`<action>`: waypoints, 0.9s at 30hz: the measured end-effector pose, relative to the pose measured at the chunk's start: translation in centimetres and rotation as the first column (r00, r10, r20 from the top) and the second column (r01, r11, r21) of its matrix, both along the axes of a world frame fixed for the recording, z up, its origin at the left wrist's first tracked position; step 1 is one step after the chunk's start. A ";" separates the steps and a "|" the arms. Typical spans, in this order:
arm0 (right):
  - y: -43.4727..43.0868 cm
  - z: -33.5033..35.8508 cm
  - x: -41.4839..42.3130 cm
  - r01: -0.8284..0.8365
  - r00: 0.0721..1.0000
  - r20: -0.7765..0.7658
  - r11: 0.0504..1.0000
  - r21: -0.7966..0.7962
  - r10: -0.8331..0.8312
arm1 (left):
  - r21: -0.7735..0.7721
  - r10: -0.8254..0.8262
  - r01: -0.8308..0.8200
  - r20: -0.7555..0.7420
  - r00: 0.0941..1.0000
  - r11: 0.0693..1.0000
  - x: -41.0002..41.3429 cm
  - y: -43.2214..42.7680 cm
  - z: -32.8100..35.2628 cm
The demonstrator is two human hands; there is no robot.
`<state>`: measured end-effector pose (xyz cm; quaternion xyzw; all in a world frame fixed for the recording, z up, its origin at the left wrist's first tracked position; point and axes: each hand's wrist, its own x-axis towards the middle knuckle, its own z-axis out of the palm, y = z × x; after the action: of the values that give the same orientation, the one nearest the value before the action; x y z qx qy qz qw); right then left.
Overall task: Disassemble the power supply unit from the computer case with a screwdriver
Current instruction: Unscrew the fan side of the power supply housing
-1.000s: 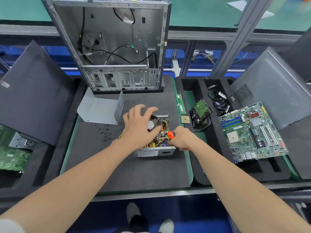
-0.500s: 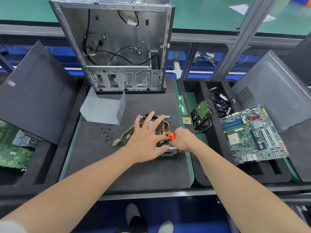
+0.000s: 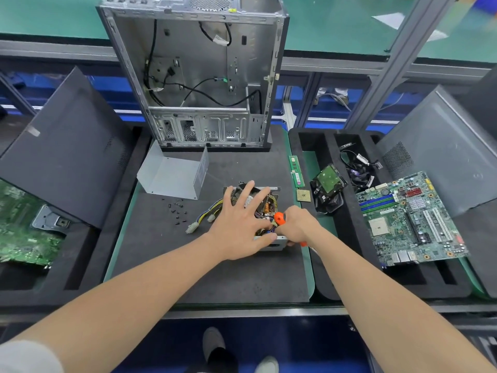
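The left hand (image 3: 242,227) lies flat on the opened power supply unit (image 3: 265,204), fingers straight and spread wide across its top, thumb along the near metal edge. Just to its right, touching that same box, the right hand (image 3: 297,226) is curled tight round the orange handle of the screwdriver (image 3: 279,218); the tip is hidden, so I cannot tell what it meets. The unit sits on the dark mat (image 3: 215,273), out of the computer case (image 3: 199,76), which stands upright and stripped well beyond both hands. Left of the left hand, the unit's wire bundle (image 3: 207,215) trails out with white plugs, and past that are small black screws (image 3: 177,208) and a bent grey metal cover (image 3: 172,176). Beyond the right hand lie a memory stick (image 3: 295,170) and a processor chip (image 3: 303,195); farther right, a motherboard (image 3: 408,219).
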<state>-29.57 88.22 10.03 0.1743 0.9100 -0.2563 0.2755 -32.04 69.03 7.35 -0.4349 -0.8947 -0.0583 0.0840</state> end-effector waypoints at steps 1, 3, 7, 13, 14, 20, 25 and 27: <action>0.0 -0.1 0.0 0.006 1.000 -0.010 1.000 0.008 -0.006 | -0.008 0.000 0.000 0.000 1.000 1.000 0.0 0.0 0.1; 0.0 -0.1 0.0 0.013 1.000 -0.008 1.000 -0.001 -0.013 | -0.030 -0.002 0.002 -0.007 1.000 1.000 0.1 0.0 0.2; 0.0 0.3 -0.2 0.014 0.999 0.047 0.999 -0.045 -0.012 | -0.081 0.009 -0.005 0.046 0.999 0.997 0.1 0.0 0.8; 0.0 0.2 0.0 0.034 0.998 0.056 0.998 -0.054 -0.031 | -0.114 0.011 -0.006 0.049 0.999 0.993 0.1 0.1 1.0; 0.0 0.2 0.0 0.042 0.997 0.061 0.997 -0.061 -0.038 | -0.122 0.015 -0.009 0.051 0.999 0.992 0.1 0.1 1.0; 0.0 0.1 -0.1 0.053 0.997 0.062 0.996 -0.066 -0.049 | -0.140 0.021 -0.014 0.053 0.998 0.990 0.2 0.2 1.2; -0.1 -0.1 -0.1 0.050 0.998 0.046 0.997 -0.056 -0.048 | -0.193 0.038 -0.020 0.085 0.996 0.981 0.3 0.3 1.8; -0.1 -0.2 -0.2 0.052 0.998 0.048 0.997 -0.049 -0.050 | -0.217 0.045 -0.022 0.100 0.994 0.976 0.3 0.3 2.0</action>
<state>-29.73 88.14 9.87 0.1965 0.8918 -0.2817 0.2944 -31.73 69.38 9.33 -0.4228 -0.9060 0.0178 -0.0097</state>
